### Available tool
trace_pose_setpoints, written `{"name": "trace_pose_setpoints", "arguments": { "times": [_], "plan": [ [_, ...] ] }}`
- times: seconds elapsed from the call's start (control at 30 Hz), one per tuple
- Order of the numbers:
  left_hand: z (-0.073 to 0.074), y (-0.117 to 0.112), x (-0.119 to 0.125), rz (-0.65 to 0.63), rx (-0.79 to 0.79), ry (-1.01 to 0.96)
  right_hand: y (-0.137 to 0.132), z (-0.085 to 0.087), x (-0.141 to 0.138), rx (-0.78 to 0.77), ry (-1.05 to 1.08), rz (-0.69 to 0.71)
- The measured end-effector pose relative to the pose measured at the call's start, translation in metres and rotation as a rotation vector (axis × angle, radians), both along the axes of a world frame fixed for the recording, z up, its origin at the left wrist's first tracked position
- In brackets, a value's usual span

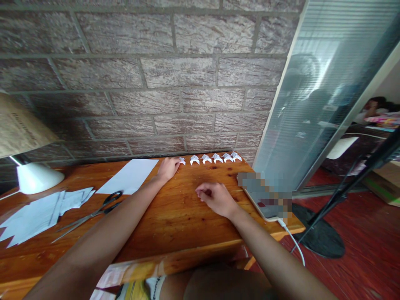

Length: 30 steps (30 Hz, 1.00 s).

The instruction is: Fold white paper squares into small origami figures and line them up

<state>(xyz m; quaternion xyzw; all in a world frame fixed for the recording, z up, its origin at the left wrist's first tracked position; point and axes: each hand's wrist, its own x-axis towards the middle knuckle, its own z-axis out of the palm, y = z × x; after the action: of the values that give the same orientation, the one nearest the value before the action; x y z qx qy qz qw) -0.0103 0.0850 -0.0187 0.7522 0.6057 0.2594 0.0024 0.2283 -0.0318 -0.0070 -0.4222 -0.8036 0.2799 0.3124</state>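
Note:
At the back of the wooden table, my left hand (pixel 168 168) is closed with its fingertips on a small folded white paper figure (pixel 182 161), partly hidden by the fingers. It is at the left end of a row of several similar origami figures (pixel 206 158) along the wall. My right hand (pixel 217 198) rests over the middle of the table, fingers curled inward, with nothing visible in them. A white sheet of paper (pixel 128 176) lies left of my left hand. Black-handled scissors (pixel 101 209) lie partly under the line of my left forearm, blades pointing left.
Cut paper pieces (pixel 37 214) are piled at the left, before a lamp (pixel 39 177). A phone (pixel 264 200) with a white charging cable (pixel 295 241) lies at the right edge. Behind the table (pixel 175 225) stands a brick wall (pixel 162 100). A black stand (pixel 325 229) is on the floor.

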Motion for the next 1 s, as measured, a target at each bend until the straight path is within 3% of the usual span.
{"name": "trace_pose_setpoints", "arguments": {
  "times": [0.53,0.63,0.8,1.0],
  "plan": [
    [0.004,-0.004,-0.002,0.090,0.004,0.123,0.001,-0.002,0.001,0.013,-0.003,0.012],
    [0.011,-0.005,-0.011,0.162,-0.019,0.203,0.000,-0.001,0.001,0.018,0.003,0.020],
    [0.021,-0.013,-0.039,0.409,-0.183,0.361,-0.001,0.000,0.002,0.021,0.007,0.027],
    [0.022,-0.039,-0.056,0.400,-0.234,0.390,0.004,-0.004,0.002,0.005,0.019,0.043]
  ]
}}
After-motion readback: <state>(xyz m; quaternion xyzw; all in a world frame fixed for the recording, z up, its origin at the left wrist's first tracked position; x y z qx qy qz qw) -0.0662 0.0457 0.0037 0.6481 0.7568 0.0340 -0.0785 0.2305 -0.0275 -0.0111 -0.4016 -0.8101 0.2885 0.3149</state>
